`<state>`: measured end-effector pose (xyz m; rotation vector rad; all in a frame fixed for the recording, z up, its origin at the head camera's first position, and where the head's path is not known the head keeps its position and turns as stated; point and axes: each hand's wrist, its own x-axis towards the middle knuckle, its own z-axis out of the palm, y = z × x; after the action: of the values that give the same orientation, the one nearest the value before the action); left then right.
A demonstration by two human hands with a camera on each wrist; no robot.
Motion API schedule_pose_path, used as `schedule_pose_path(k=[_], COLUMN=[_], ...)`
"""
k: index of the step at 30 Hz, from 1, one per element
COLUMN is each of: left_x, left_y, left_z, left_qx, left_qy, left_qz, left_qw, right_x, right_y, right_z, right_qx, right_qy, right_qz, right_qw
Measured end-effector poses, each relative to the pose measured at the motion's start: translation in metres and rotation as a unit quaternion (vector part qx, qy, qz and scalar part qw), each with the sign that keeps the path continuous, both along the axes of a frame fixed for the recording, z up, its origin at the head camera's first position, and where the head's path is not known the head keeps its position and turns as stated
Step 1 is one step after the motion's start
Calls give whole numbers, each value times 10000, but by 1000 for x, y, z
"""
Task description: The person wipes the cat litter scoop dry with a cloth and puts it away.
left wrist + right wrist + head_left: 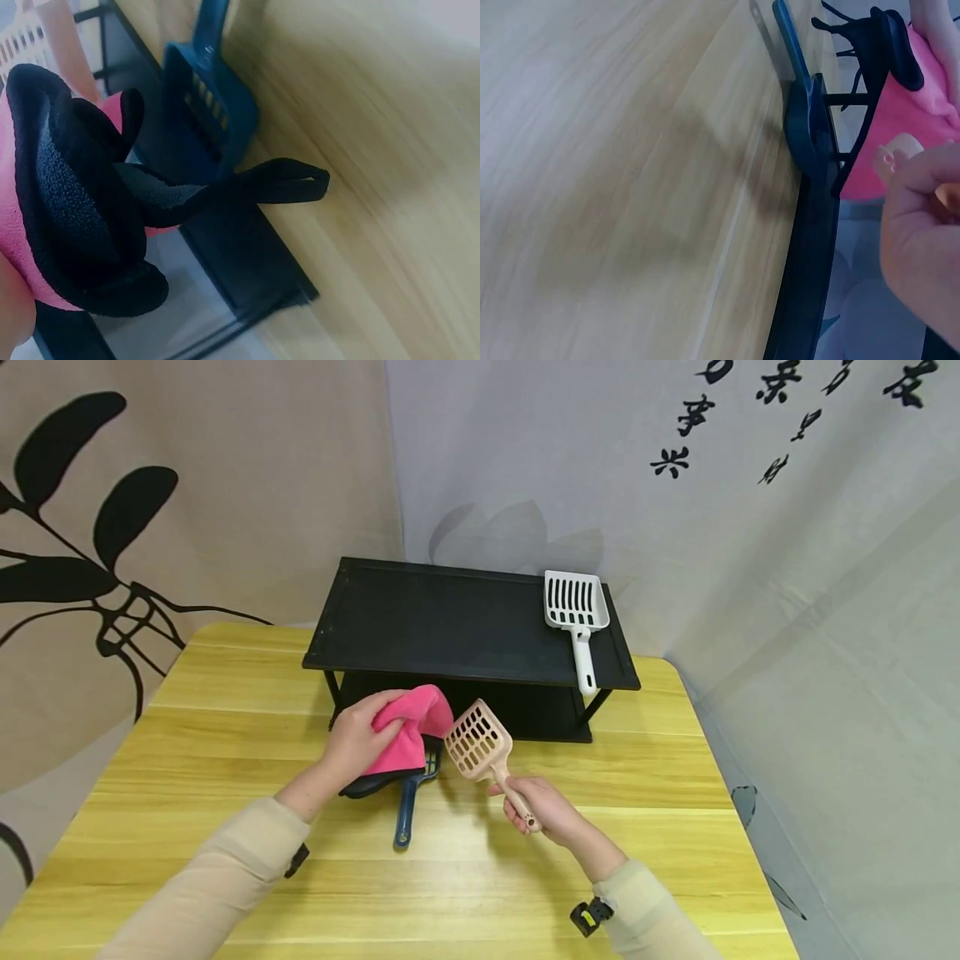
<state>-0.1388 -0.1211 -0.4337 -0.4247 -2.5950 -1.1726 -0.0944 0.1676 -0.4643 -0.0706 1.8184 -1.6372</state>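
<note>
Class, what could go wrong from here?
In the head view, the pink cloth held by the left hand partly hides the blue scoop and might snag it. The white scoop reaches the front edge of the black rack, so a bump from the beige scoop might dislodge it.

One white scoop (581, 637) at far right, one beige scoop (499, 769) nearer and one blue scoop (407, 806) left of that are counted, three in all. One pink cloth (411, 731), one two-tier rack (442, 618), one table (450, 893), one left hand (356, 742) and one right hand (546, 812) are shown.
</note>
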Motion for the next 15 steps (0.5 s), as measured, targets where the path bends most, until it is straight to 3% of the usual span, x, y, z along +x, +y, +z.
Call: schedule_pose_path(k=[5,9,12,15], left_x=[7,14,17,16], left_y=[19,36,43,45], left_z=[1,-4,-7,-9], left_qx=[-55,-424,-679,-750], left_qy=[556,1202,1442,1390], left_qz=[-417,-799,-824,-700], left_qw=[9976,9886,9838,9850], right_x=[-1,0,1,2], right_y=[-8,-14,-17,-16], right_z=[4,6,6,6], right_qx=[-157,-213,-275,-398], right_qy=[-177,-202,-182,-189], right_qz=[118,325,508,668], right_qw=[9997,9990,9982,9968])
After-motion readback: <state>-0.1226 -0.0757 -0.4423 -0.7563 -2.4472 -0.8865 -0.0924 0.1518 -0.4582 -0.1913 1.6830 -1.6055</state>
